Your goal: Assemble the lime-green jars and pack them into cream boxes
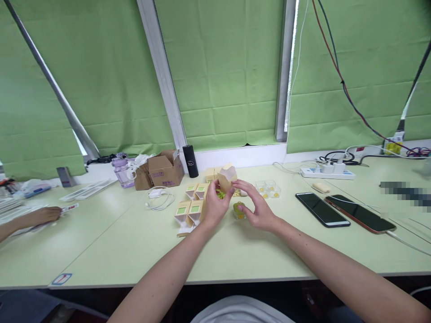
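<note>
A small cream paper box (226, 180) with raised top flaps is pinched between the thumb and fingers of my left hand (217, 202), above the table. My right hand (260, 210) is beside it with thumb and fingers spread; its fingertips come close to the box's right side, and whether they touch it I cannot tell. Below, a small green-topped clear container (239, 211) stands on the table by my right thumb. Left of my left hand, several similar boxes with green windows (189, 210) stand in rows with flaps open. Behind my right hand is a clear tray with yellow spots (268, 189).
A brown carton (165, 168), a black bottle (191, 161) and a purple bottle (123, 172) line the back. Two phones (322, 209) (360, 214) and a power strip (327, 173) lie right. At left, another person's hand (43, 216) holds a small strip. A white charger (155, 193) lies nearby.
</note>
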The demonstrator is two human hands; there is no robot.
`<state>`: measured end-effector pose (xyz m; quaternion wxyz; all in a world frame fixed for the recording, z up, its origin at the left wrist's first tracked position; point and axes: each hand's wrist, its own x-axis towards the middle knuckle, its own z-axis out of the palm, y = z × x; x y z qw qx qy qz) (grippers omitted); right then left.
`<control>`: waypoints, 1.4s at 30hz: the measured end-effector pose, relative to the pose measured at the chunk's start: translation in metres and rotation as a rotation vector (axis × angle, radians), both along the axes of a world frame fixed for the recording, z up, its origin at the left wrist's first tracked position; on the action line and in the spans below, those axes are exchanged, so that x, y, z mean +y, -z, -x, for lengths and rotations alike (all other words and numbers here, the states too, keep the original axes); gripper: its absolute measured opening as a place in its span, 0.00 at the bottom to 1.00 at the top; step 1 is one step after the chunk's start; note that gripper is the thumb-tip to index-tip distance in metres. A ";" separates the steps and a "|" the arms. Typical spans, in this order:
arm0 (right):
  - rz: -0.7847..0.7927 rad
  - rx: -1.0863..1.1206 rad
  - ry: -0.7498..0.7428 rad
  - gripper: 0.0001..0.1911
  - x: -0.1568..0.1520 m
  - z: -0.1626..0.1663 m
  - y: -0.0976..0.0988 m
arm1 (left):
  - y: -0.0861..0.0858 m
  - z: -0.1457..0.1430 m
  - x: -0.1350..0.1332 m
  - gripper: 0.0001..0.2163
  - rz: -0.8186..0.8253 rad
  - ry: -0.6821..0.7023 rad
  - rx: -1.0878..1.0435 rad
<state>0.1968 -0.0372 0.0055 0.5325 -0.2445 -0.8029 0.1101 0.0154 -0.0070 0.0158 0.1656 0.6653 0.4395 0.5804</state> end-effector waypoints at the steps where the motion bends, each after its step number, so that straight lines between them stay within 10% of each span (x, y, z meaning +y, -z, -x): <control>1: -0.004 -0.001 0.000 0.30 0.001 0.000 0.001 | 0.001 0.001 0.002 0.22 0.010 -0.024 0.010; 15: 0.192 -0.588 0.356 0.15 0.008 -0.009 -0.007 | 0.007 0.019 0.032 0.21 0.181 0.132 -0.048; 32: 0.449 -0.587 0.595 0.11 0.021 -0.022 -0.015 | -0.005 0.028 0.019 0.15 0.298 0.142 0.419; 42: 0.452 -0.585 0.597 0.10 0.020 -0.021 -0.013 | -0.009 0.026 0.014 0.18 0.077 0.211 0.156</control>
